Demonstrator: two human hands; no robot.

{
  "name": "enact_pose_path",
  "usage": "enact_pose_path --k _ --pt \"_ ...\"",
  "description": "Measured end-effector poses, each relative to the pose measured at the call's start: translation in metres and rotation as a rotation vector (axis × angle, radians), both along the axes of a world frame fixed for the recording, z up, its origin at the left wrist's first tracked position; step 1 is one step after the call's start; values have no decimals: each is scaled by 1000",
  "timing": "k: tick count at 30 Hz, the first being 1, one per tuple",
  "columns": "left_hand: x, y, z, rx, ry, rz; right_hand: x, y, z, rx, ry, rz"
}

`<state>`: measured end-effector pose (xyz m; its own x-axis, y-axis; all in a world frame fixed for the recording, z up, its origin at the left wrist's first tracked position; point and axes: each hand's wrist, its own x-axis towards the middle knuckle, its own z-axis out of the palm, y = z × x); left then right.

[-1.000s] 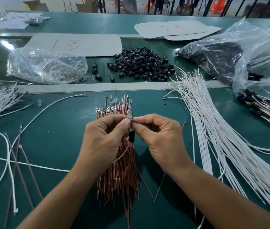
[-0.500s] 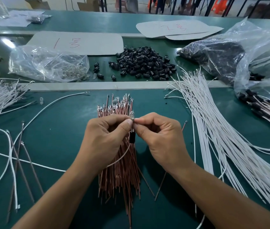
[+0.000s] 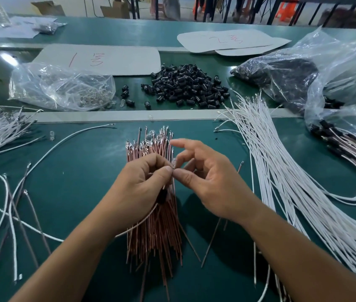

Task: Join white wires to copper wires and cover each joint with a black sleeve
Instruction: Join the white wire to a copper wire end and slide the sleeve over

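Head: sleeve (image 3: 162,196) below left hand (image 3: 137,184) pinch

Two bare hands were over one green counter (image 3: 74,192): a left hand (image 3: 137,186) and a right hand (image 3: 212,182). There was one bundle of thin copper-coloured wires (image 3: 155,236), one heap of small black plastic sleeves (image 3: 185,86), two sheaves of thin white wires (image 3: 292,182), and three flat pale card sheets (image 3: 107,59); the strands were too many to count.

The table (image 3: 74,192) is showing dark green throughout. At the centre, copper wires (image 3: 153,236) are gleaming reddish pink, and one white wire (image 3: 142,220) is wearing a black sleeve (image 3: 162,196). White wires (image 3: 292,182) are fanning at 3 o'clock, glossy black sleeves (image 3: 185,86) are heaping at 12, and a pale card (image 3: 129,59) at 11 is bearing red handwritten marks.
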<state>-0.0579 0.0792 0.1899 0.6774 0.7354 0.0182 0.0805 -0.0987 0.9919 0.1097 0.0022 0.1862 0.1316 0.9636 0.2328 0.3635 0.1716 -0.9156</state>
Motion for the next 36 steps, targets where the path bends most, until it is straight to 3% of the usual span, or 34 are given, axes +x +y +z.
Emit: enact_pose_path --k 3,9,12,16,19,26,36 --pt "-3 3 0 37 90 -79 8 -3 6 24 -202 95" --pt "-6 4 3 -5 78 -124 13 -5 12 71 -313 100" --pt "-13 11 5 -20 101 -169 15 -5 11 97 -314 36" --pt "-24 21 8 92 278 -276 18 -4 10 127 -323 -92" --pt "-27 20 8 120 294 -244 20 -3 10 164 -341 -155" --pt "-15 6 -3 426 235 -90 -3 -1 -2 243 -448 -32" --pt "-18 9 -1 386 248 -76 3 0 -3 281 -363 -60"
